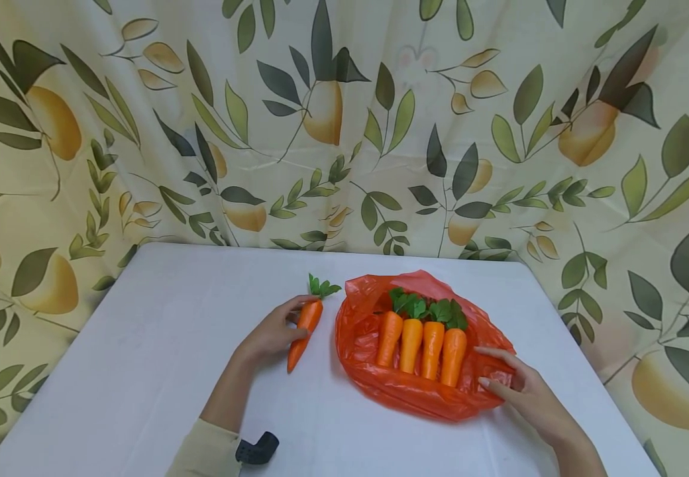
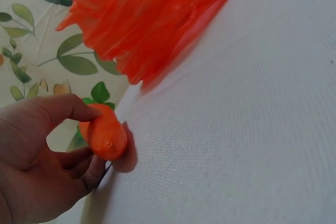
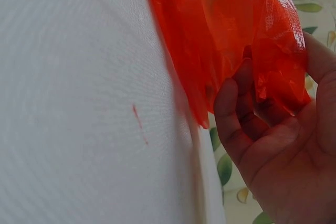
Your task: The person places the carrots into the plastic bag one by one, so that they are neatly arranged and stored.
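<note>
My left hand (image 1: 269, 334) pinches a single orange carrot (image 1: 310, 321) between thumb and fingers, its green leafy top pointing away from me. In the left wrist view, the tip of that carrot (image 2: 107, 142) faces the camera, close over the white cloth. A red plastic bag (image 1: 374, 391) lies spread open right of it, with several orange carrots (image 1: 432, 344) side by side inside, leaves toward the back. At the bag's right edge, my right hand (image 1: 526, 391) holds the plastic. The right wrist view has fingers curled around the bag's red film (image 3: 226, 19).
A white cloth (image 1: 142, 371) covers the table. Behind it hangs a curtain (image 1: 344, 179) printed with leaves and fruit. A black strap-like device (image 1: 258, 448) sits by my left sleeve (image 1: 207, 450) at the near side.
</note>
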Available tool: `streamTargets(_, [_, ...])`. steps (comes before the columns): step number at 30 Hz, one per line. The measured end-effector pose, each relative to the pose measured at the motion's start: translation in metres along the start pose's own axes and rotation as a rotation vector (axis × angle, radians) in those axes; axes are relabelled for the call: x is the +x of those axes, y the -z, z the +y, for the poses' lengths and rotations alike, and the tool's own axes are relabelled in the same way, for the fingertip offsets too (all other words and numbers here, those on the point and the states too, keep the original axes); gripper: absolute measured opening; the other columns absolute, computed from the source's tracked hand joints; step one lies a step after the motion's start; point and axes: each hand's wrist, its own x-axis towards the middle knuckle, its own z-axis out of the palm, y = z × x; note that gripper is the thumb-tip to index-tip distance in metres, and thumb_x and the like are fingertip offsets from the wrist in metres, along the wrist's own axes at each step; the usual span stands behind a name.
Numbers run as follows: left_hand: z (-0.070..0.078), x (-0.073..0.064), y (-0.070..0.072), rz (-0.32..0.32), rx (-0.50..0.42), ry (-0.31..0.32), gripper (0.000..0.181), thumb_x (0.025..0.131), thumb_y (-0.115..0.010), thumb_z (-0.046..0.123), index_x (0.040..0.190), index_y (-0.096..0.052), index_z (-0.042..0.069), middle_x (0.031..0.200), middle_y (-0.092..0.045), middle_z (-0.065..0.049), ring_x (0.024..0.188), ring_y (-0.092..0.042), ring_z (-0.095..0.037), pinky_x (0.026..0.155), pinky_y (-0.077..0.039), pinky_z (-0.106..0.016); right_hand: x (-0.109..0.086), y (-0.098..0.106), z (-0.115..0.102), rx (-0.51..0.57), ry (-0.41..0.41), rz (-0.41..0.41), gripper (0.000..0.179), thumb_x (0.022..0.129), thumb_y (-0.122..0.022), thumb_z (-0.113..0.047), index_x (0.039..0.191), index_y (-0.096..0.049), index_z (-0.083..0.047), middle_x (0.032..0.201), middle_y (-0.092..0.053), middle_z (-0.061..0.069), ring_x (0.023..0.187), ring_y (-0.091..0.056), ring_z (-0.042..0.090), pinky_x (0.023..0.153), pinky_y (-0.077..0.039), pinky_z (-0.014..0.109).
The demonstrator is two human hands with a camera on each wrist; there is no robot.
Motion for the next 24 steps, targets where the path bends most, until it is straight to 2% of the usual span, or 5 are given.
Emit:
streamTargets(5, [0.000,0.001,0.000,0.002,0.010,0.003,0.056,0.092,-0.070,0.002,0.140,-0.065,0.030,0.121,-0.059,-0.008,0.110,-0.053,-0.031,0.079,-0.058,-0.036,-0.001,-0.001,0.000,0.010,0.013,0.003,0.052,0.102,-0.068,-0.015,0.150,-0.050,-0.004,0.153,-0.039,0.021,0.118,-0.048,-0.005,0.087,-0.056,0.025])
streamTargets(11, [0.002,0.000,0.004,0.029,-0.033,0.032,0.057,0.091,-0.072,-0.001,0.138,-0.067,0.032,0.120,-0.058,-0.010,0.110,-0.053,-0.032,0.074,-0.059,-0.035,-0.001,0.000,-0.002,0.013,0.007,0.001,0.052,0.102,-0.068,-0.015,0.150,-0.050,-0.004,0.152,-0.039,0.021,0.118,-0.048,-0.005,0.086,-0.056,0.026])
streamTargets(19, [0.008,-0.001,0.010,0.097,-0.102,0.019,0.060,0.090,-0.073,-0.003,0.137,-0.067,0.034,0.139,-0.054,-0.006,0.119,-0.051,-0.034,0.080,-0.059,-0.039,-0.002,0.001,-0.002,0.011,0.009,-0.005,0.051,0.102,-0.067,-0.015,0.150,-0.050,-0.005,0.151,-0.040,0.020,0.119,-0.047,-0.006,0.088,-0.055,0.025])
streamTargets(24, [0.014,-0.003,0.014,0.126,-0.098,-0.010,0.062,0.089,-0.074,-0.002,0.138,-0.066,0.035,0.144,-0.051,-0.003,0.123,-0.050,-0.035,0.083,-0.059,-0.041,-0.001,0.000,-0.003,0.013,0.012,-0.006,0.052,0.102,-0.067,-0.015,0.150,-0.050,-0.004,0.152,-0.039,0.021,0.119,-0.047,-0.005,0.088,-0.055,0.024])
